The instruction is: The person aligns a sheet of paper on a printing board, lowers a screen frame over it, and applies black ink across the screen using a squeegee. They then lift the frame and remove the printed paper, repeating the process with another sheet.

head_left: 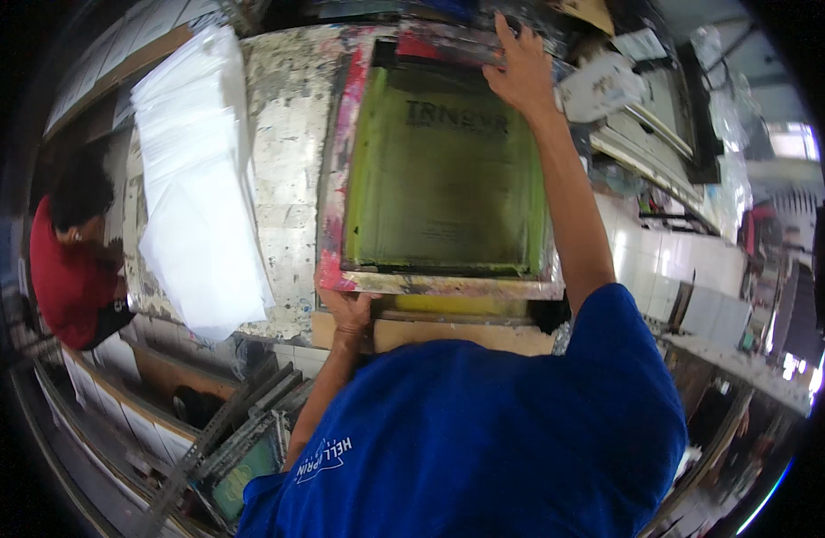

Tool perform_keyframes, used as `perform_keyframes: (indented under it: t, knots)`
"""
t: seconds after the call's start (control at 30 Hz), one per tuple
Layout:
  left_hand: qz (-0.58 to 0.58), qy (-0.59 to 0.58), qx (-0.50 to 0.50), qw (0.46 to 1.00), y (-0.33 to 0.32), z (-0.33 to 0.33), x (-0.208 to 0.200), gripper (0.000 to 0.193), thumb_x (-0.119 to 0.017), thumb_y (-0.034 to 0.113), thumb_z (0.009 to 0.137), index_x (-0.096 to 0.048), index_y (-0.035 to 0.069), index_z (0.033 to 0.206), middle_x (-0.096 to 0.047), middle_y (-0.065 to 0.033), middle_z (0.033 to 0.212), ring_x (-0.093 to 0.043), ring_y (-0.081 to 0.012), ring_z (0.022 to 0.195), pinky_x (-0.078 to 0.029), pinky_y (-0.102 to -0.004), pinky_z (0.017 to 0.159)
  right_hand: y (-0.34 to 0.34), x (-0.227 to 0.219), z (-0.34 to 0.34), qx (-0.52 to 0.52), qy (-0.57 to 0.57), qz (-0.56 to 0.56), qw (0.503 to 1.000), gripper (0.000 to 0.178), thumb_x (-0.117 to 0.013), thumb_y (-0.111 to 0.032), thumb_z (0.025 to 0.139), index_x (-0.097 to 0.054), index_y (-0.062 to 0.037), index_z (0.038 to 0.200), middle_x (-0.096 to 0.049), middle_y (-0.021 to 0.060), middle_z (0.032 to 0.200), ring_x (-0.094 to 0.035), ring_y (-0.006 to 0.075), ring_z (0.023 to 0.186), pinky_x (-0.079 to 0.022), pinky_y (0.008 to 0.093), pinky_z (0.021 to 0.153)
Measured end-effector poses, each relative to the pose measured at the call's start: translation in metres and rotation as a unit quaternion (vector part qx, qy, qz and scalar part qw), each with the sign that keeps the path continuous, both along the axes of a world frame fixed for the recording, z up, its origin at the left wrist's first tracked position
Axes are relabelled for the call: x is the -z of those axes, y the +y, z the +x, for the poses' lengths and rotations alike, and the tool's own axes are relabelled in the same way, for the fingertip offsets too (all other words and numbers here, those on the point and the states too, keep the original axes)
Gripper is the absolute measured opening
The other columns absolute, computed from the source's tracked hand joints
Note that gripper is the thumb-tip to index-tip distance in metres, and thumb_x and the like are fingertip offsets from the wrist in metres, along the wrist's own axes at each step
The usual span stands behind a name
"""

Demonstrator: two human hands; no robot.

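A screen printing frame (439, 285) with a yellow-green mesh (448, 179) lies in front of me, its wooden edges smeared with pink and red paint. Dark lettering shows on the mesh. My left hand (348, 316) grips the frame's near left corner, some of its fingers hidden under the edge. At the far right corner is my right hand (523, 73), its fingers spread apart over the dark, paint-stained far end. Whether those fingertips touch anything is hard to make out.
A tall spread of white paper sheets (197, 188) lies on the paint-spotted table (287, 170) to the left. Beyond it sits a person in a red shirt (67, 269). Leaning frames (251, 448) stand low on the left. A stained white container (601, 87) is near my right hand.
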State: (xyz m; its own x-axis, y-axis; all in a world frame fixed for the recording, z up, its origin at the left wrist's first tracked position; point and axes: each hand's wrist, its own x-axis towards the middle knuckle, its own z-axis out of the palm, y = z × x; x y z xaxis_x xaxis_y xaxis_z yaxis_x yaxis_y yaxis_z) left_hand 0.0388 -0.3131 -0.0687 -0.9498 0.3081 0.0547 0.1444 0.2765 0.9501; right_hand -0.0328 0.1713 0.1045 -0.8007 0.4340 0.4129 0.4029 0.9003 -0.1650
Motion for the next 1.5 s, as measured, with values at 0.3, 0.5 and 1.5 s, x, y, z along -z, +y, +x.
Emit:
perform_keyframes:
  t: [0.3, 0.5, 1.5]
  knots:
    - [0.064, 0.073, 0.003, 0.995, 0.02, -0.013, -0.038, 0.095, -0.084, 0.02, 0.07, -0.034, -0.004, 0.147, -0.045, -0.0193, 0.141, -0.046, -0.0323, 0.13, -0.035, -0.0445, 0.114, -0.12, -0.029, 0.371, 0.319, 0.143, -0.091, 0.933, 0.029, -0.071, -0.005, 0.088, -0.065, 0.0012, 0.116, -0.062, 0.0201, 0.111, -0.062, 0.0405, 0.105, -0.05, 0.0474, 0.089]
    - [0.155, 0.17, -0.007, 0.973, 0.04, -0.035, -0.095, 0.095, -0.091, 0.031, 0.075, -0.039, -0.003, 0.147, -0.049, -0.0174, 0.144, -0.048, -0.031, 0.132, -0.033, -0.0449, 0.117, -0.226, 0.055, 0.417, 0.237, 0.02, -0.156, 0.959, 0.056, -0.078, -0.018, 0.081, -0.059, -0.0036, 0.132, -0.055, 0.0283, 0.131, -0.05, 0.0487, 0.124, -0.039, 0.0572, 0.106]
    - [0.105, 0.1, 0.026, 0.989, 0.053, -0.042, -0.188, 0.123, -0.102, 0.031, 0.057, -0.034, -0.006, 0.153, -0.053, -0.0187, 0.142, -0.055, -0.0285, 0.127, -0.044, -0.0396, 0.11, -0.224, 0.029, 0.191, -0.045, 0.051, -0.54, 0.839, 0.062, -0.063, -0.036, 0.098, -0.045, -0.0102, 0.152, -0.046, 0.0106, 0.156, -0.04, 0.0261, 0.145, -0.029, 0.0413, 0.122]
